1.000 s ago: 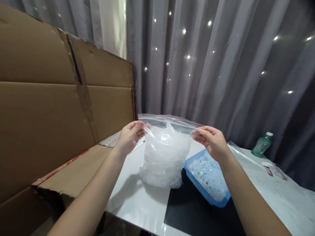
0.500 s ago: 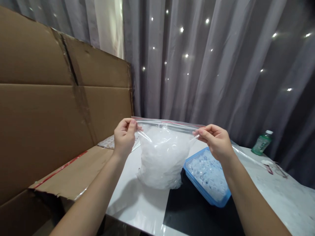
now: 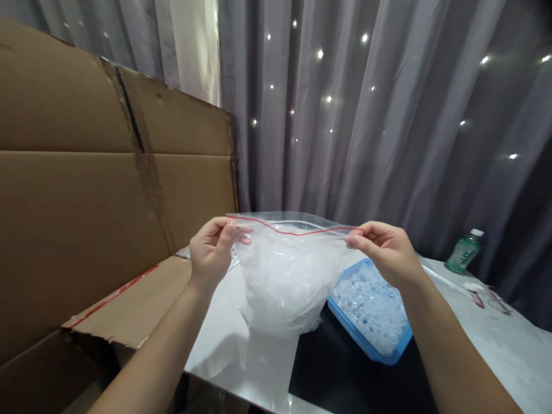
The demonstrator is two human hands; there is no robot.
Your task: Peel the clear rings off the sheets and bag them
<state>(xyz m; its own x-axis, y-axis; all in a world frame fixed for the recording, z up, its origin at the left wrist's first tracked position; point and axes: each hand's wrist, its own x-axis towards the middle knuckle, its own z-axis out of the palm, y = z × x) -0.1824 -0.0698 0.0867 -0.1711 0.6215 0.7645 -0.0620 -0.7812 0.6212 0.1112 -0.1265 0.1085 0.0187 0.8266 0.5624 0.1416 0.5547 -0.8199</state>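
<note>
A clear zip-lock bag [image 3: 288, 282] full of whitish, translucent pieces hangs upright between my hands, its bottom at or just above the white table. A red line runs along its top edge, which sags in the middle. My left hand [image 3: 213, 247] pinches the bag's upper left corner between thumb and fingers. At the upper right corner, my right hand [image 3: 383, 247] pinches it the same way. Behind and below my right forearm, a blue plastic basket [image 3: 357, 339] holds many small clear and bluish pieces.
The basket stands partly on a black mat [image 3: 345, 374] on the white table [image 3: 263, 368]. Cardboard [image 3: 77, 213] walls off the left side. A green bottle [image 3: 463, 253] stands at the far right, with small items, perhaps scissors, near it. A grey curtain [image 3: 310, 132] with star lights hangs behind.
The bag's mouth has gone from nearly flat to parted, its front edge dipping in the middle. My hands have moved slightly apart, still pinching the corners.
</note>
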